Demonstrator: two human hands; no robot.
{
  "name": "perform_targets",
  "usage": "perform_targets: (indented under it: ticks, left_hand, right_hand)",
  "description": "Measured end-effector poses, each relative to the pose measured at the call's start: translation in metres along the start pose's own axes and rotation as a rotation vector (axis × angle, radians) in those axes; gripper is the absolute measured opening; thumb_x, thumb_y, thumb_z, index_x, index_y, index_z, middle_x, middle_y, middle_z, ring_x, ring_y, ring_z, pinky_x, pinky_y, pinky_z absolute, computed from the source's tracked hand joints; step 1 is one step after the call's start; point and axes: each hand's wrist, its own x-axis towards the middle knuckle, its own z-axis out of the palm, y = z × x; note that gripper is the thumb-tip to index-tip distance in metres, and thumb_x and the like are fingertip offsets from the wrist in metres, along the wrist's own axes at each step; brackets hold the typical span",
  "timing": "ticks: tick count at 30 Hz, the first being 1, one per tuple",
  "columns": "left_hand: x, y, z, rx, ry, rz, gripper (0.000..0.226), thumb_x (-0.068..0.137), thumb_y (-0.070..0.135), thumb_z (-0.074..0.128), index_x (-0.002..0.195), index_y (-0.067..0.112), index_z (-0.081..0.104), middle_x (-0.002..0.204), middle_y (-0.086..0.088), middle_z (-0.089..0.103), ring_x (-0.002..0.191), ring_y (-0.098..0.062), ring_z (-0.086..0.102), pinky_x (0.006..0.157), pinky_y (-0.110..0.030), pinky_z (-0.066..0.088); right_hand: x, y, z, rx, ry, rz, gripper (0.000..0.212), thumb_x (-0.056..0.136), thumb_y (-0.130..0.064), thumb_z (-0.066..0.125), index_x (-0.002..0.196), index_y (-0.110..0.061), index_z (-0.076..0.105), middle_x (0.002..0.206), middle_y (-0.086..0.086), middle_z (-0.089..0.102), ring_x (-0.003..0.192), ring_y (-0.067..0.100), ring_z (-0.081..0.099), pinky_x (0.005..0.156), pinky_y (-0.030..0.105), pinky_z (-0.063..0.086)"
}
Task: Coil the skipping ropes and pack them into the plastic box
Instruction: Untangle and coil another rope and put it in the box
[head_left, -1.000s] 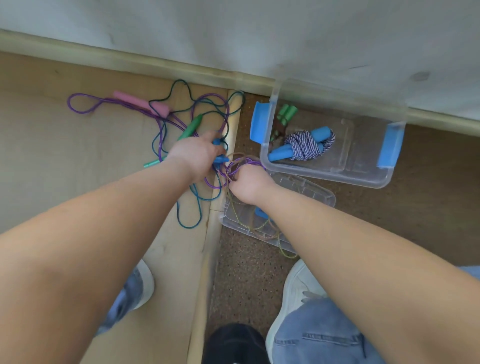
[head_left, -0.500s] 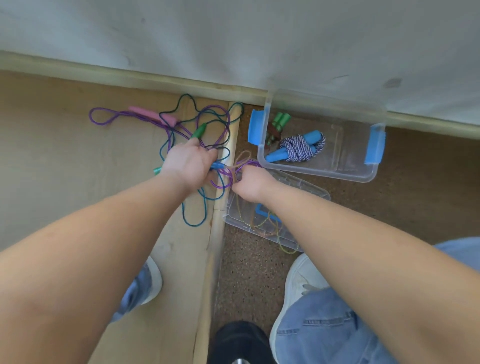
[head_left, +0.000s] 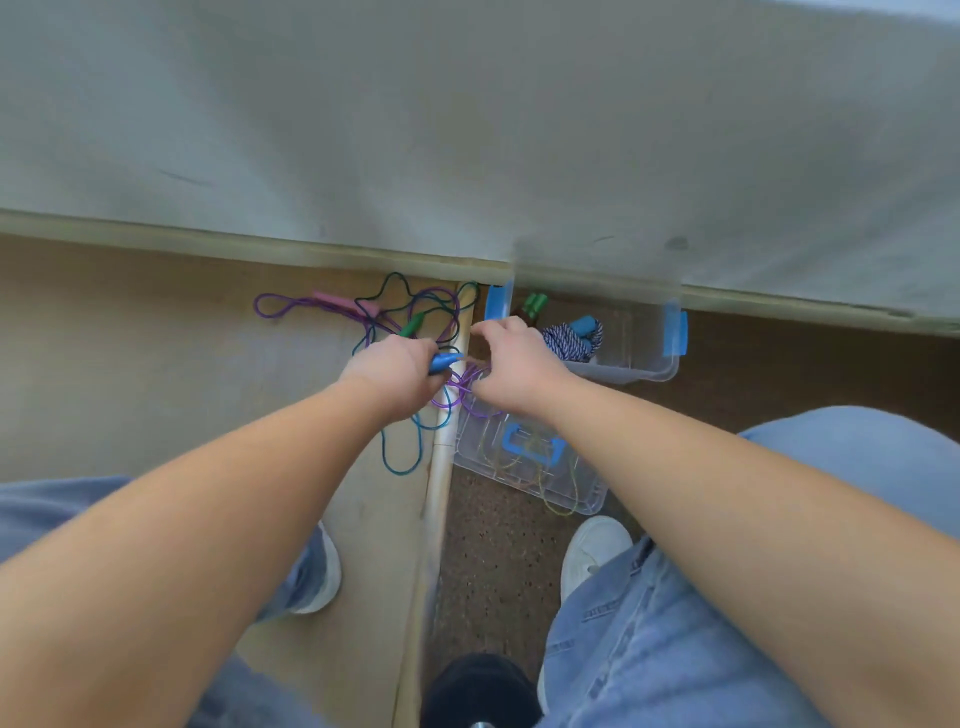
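Grips with the left hand (head_left: 400, 376) a pair of blue handles (head_left: 447, 362), fingers wrapped tight round them; arches the right hand (head_left: 514, 364) just beside, fingers bent downward; cannot tell whether pinching cord or holding nothing; has lifted that right hand off the purple loops (head_left: 462, 395), fisted against them a moment ago, and carried it up toward the near left corner of the plastic box (head_left: 623, 371); keeps the left hand in place as anchor; reads as another turn being drawn out for laying on, so probably midway through coiling this rope, not yet ready for packing. Lays the handles' long axis across the view, left to right, tips pointing right toward the box and slightly away from the body; hangs the loops just below those tips, between both hands, over the near edge of the clear lid (head_left: 582, 493). Shows already in the box a blue-and-white coiled rope (head_left: 569, 340) and green handles (head_left: 535, 301); leaves on the floor (head_left: 130, 364) at left a loose tangle with a pink handle (head_left: 337, 302), a green handle (head_left: 413, 326) and teal cord (head_left: 400, 457); judges several ropes left to coil.
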Motion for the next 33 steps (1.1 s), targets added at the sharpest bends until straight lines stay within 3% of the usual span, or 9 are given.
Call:
perform_targets:
  ticks: [5, 11, 14, 19, 23, 26, 29, 31, 33]
  left_hand:
    - [-0.024, 0.021, -0.024, -0.526, 0.052, -0.191, 0.034, 0.097, 0.047, 0.045, 0.079, 0.019, 0.051, 0.074, -0.002, 0.059, 0.071, -0.026, 0.057, 0.068, -0.037, 0.048]
    - [-0.051, 0.051, -0.047, -1.292, -0.071, -0.300, 0.027, 0.097, 0.046, 0.052, 0.099, 0.021, 0.064, 0.105, -0.009, 0.071, 0.096, -0.029, 0.070, 0.095, -0.050, 0.055]
    - [-0.058, 0.064, -0.060, -1.418, -0.083, -0.262, 0.034, 0.101, 0.044, 0.049, 0.116, 0.015, 0.058, 0.100, -0.013, 0.067, 0.088, -0.030, 0.066, 0.084, -0.046, 0.055]
    - [-0.076, 0.079, -0.087, -1.306, -0.134, -0.187, 0.029, 0.101, 0.047, 0.047, 0.100, 0.019, 0.054, 0.086, -0.013, 0.059, 0.063, -0.026, 0.054, 0.059, -0.032, 0.043]
    - [-0.085, 0.076, -0.108, -1.161, -0.184, -0.104, 0.037, 0.100, 0.051, 0.046, 0.111, 0.016, 0.051, 0.091, -0.013, 0.058, 0.067, -0.024, 0.054, 0.066, -0.036, 0.049]
    - [-0.085, 0.071, -0.120, -1.108, -0.238, -0.095, 0.036, 0.099, 0.047, 0.045, 0.118, 0.019, 0.056, 0.095, -0.007, 0.060, 0.078, -0.020, 0.059, 0.077, -0.039, 0.051]
    - [-0.075, 0.059, -0.124, -1.021, 0.025, -0.195, 0.044, 0.095, 0.021, 0.044, 0.140, 0.023, 0.042, 0.109, -0.004, 0.057, 0.089, -0.020, 0.059, 0.077, -0.036, 0.050]
    - [-0.070, 0.047, -0.118, -0.728, 0.197, -0.070, 0.063, 0.092, 0.009, 0.045, 0.151, 0.024, 0.027, 0.124, -0.005, 0.051, 0.100, -0.022, 0.057, 0.085, -0.033, 0.047]
    - [-0.067, 0.044, -0.108, -0.555, 0.229, 0.145, 0.065, 0.090, 0.002, 0.046, 0.151, 0.023, 0.033, 0.136, -0.004, 0.048, 0.116, -0.019, 0.053, 0.100, -0.032, 0.043]
  right_hand:
    - [-0.035, -0.016, -0.021, 0.118, 0.187, -0.009, 0.042, 0.083, -0.023, 0.068, 0.123, -0.020, 0.054, 0.123, 0.007, 0.049, 0.117, 0.027, 0.050, 0.098, 0.035, 0.043]
    - [-0.079, -0.039, -0.042, 0.595, -0.156, -0.108, 0.022, 0.086, -0.013, 0.071, 0.087, -0.031, 0.058, 0.086, -0.005, 0.066, 0.068, -0.001, 0.061, 0.065, 0.020, 0.055]
    - [-0.087, -0.044, -0.041, 0.636, -0.155, -0.101, 0.016, 0.089, -0.017, 0.063, 0.103, -0.022, 0.064, 0.102, 0.007, 0.073, 0.083, 0.012, 0.066, 0.072, 0.034, 0.059]
    - [-0.091, -0.051, -0.043, 0.689, -0.021, -0.058, 0.015, 0.097, -0.018, 0.048, 0.109, -0.016, 0.057, 0.100, 0.015, 0.072, 0.077, 0.024, 0.064, 0.082, 0.050, 0.059]
    - [-0.094, -0.049, -0.045, 0.762, 0.053, -0.126, 0.022, 0.098, -0.030, 0.051, 0.117, -0.022, 0.060, 0.094, 0.005, 0.073, 0.082, 0.032, 0.070, 0.080, 0.054, 0.058]
    - [-0.094, -0.045, -0.051, 0.777, 0.108, -0.087, 0.018, 0.100, -0.026, 0.048, 0.115, -0.024, 0.055, 0.086, 0.004, 0.068, 0.066, 0.025, 0.063, 0.075, 0.051, 0.057]
    - [-0.099, -0.037, -0.062, 0.683, 0.052, -0.059, 0.013, 0.099, -0.025, 0.047, 0.106, -0.016, 0.053, 0.080, 0.006, 0.055, 0.053, 0.019, 0.052, 0.066, 0.045, 0.053]
    - [-0.107, -0.028, -0.070, 0.503, -0.009, -0.084, 0.014, 0.101, -0.026, 0.047, 0.100, -0.014, 0.052, 0.081, 0.006, 0.055, 0.056, 0.019, 0.053, 0.062, 0.040, 0.054]
    - [-0.113, -0.021, -0.070, 0.424, -0.045, -0.128, 0.015, 0.103, -0.027, 0.047, 0.096, -0.014, 0.051, 0.083, 0.005, 0.055, 0.060, 0.019, 0.054, 0.059, 0.038, 0.055]
